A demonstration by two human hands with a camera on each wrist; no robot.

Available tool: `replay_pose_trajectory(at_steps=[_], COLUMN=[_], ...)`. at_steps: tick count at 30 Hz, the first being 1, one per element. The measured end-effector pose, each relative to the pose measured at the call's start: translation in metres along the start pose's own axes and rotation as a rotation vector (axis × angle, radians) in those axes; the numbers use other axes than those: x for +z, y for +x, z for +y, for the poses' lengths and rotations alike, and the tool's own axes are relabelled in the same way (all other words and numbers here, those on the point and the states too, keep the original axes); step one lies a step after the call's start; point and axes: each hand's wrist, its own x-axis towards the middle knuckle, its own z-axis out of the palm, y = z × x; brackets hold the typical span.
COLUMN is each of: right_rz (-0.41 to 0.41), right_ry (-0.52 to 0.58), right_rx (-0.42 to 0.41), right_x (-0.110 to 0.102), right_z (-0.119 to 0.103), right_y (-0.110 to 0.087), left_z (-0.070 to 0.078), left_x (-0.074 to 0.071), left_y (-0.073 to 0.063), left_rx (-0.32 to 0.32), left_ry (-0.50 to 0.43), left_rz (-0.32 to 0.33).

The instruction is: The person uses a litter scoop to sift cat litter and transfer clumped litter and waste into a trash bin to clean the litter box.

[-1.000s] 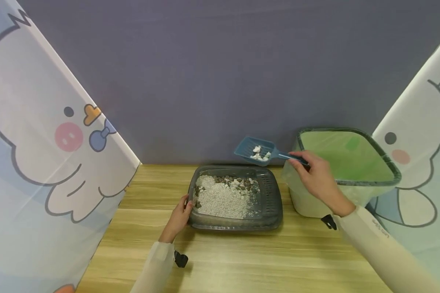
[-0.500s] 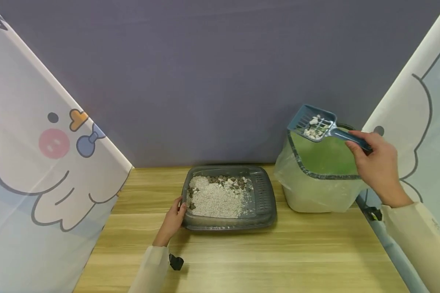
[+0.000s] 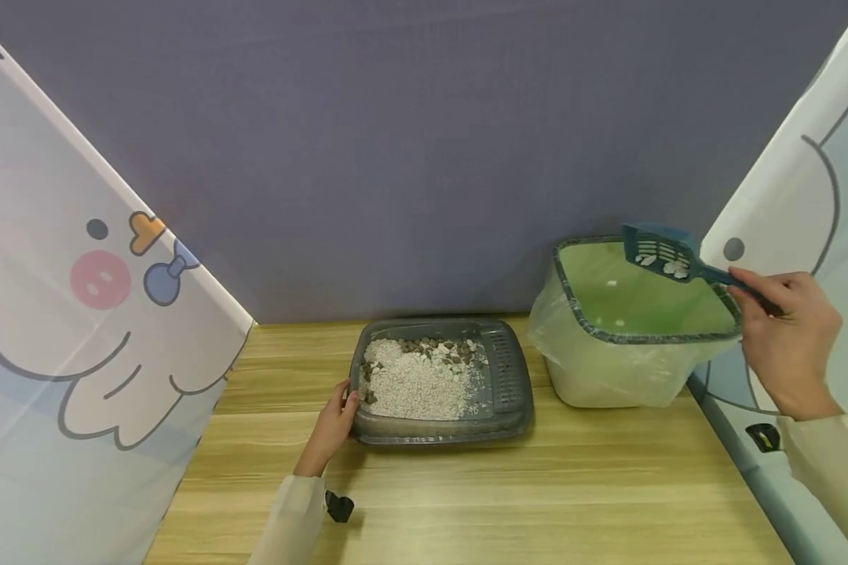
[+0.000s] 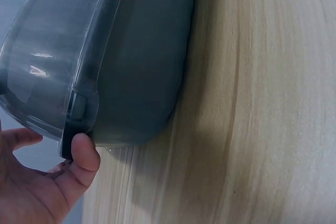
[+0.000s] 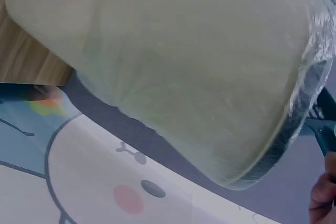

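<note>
In the head view a grey litter box (image 3: 512, 377) holds pale litter (image 3: 420, 384), with brown pieces and white clumps along its back. My left hand (image 3: 330, 428) grips the box's left rim; in the left wrist view the thumb (image 4: 85, 153) presses on the rim. My right hand (image 3: 787, 337) holds a blue slotted litter scoop (image 3: 694, 267) by its handle. The scoop is tilted on its side over the opening of a bin (image 3: 608, 373). White clumps (image 3: 675, 270) show through its slots. Only part of the right hand appears in the right wrist view.
A translucent liner bag (image 5: 184, 66) with a dark rim band covers the bin, which stands on the wooden table (image 3: 537, 502) right of the litter box. A grey wall (image 3: 424, 157) rises behind. Cartoon-printed sheets (image 3: 134, 353) flank both sides.
My right hand has carried the scoop rightward from beside the bin to over it, then tilted it from level onto its side. My left hand stays on the litter box rim.
</note>
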Motion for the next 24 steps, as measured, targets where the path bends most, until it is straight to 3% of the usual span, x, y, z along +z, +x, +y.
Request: replay_pose_trajectory(at_steps=[5,9,15,20,24], right_rz=[0.053,0.065,0.048,-0.046,-0.216], right_ry=[0.020,0.011,0.084,0.216,0.286], right_rx=[-0.022,0.018,0.045,-0.037,-0.095], right_x=[0.001,0.002,0.006,0.021,0.044], right_z=[0.005,0.002,-0.031,-0.073,-0.107], right_y=[-0.001,-0.001,-0.004,-0.016,-0.037], left_z=[-0.001,-0.002,-0.002,0.001,0.004], left_x=[0.000,0.000,0.001,0.001,0.001], left_y=[-0.001,-0.002,-0.002,-0.002,-0.001], left_rx=[-0.003,-0.006,-0.003,0.004,0.022], left_ry=[-0.007,-0.017,-0.019,-0.011,-0.009], left_rz=[0.002,0.000,0.015,0.027,0.020])
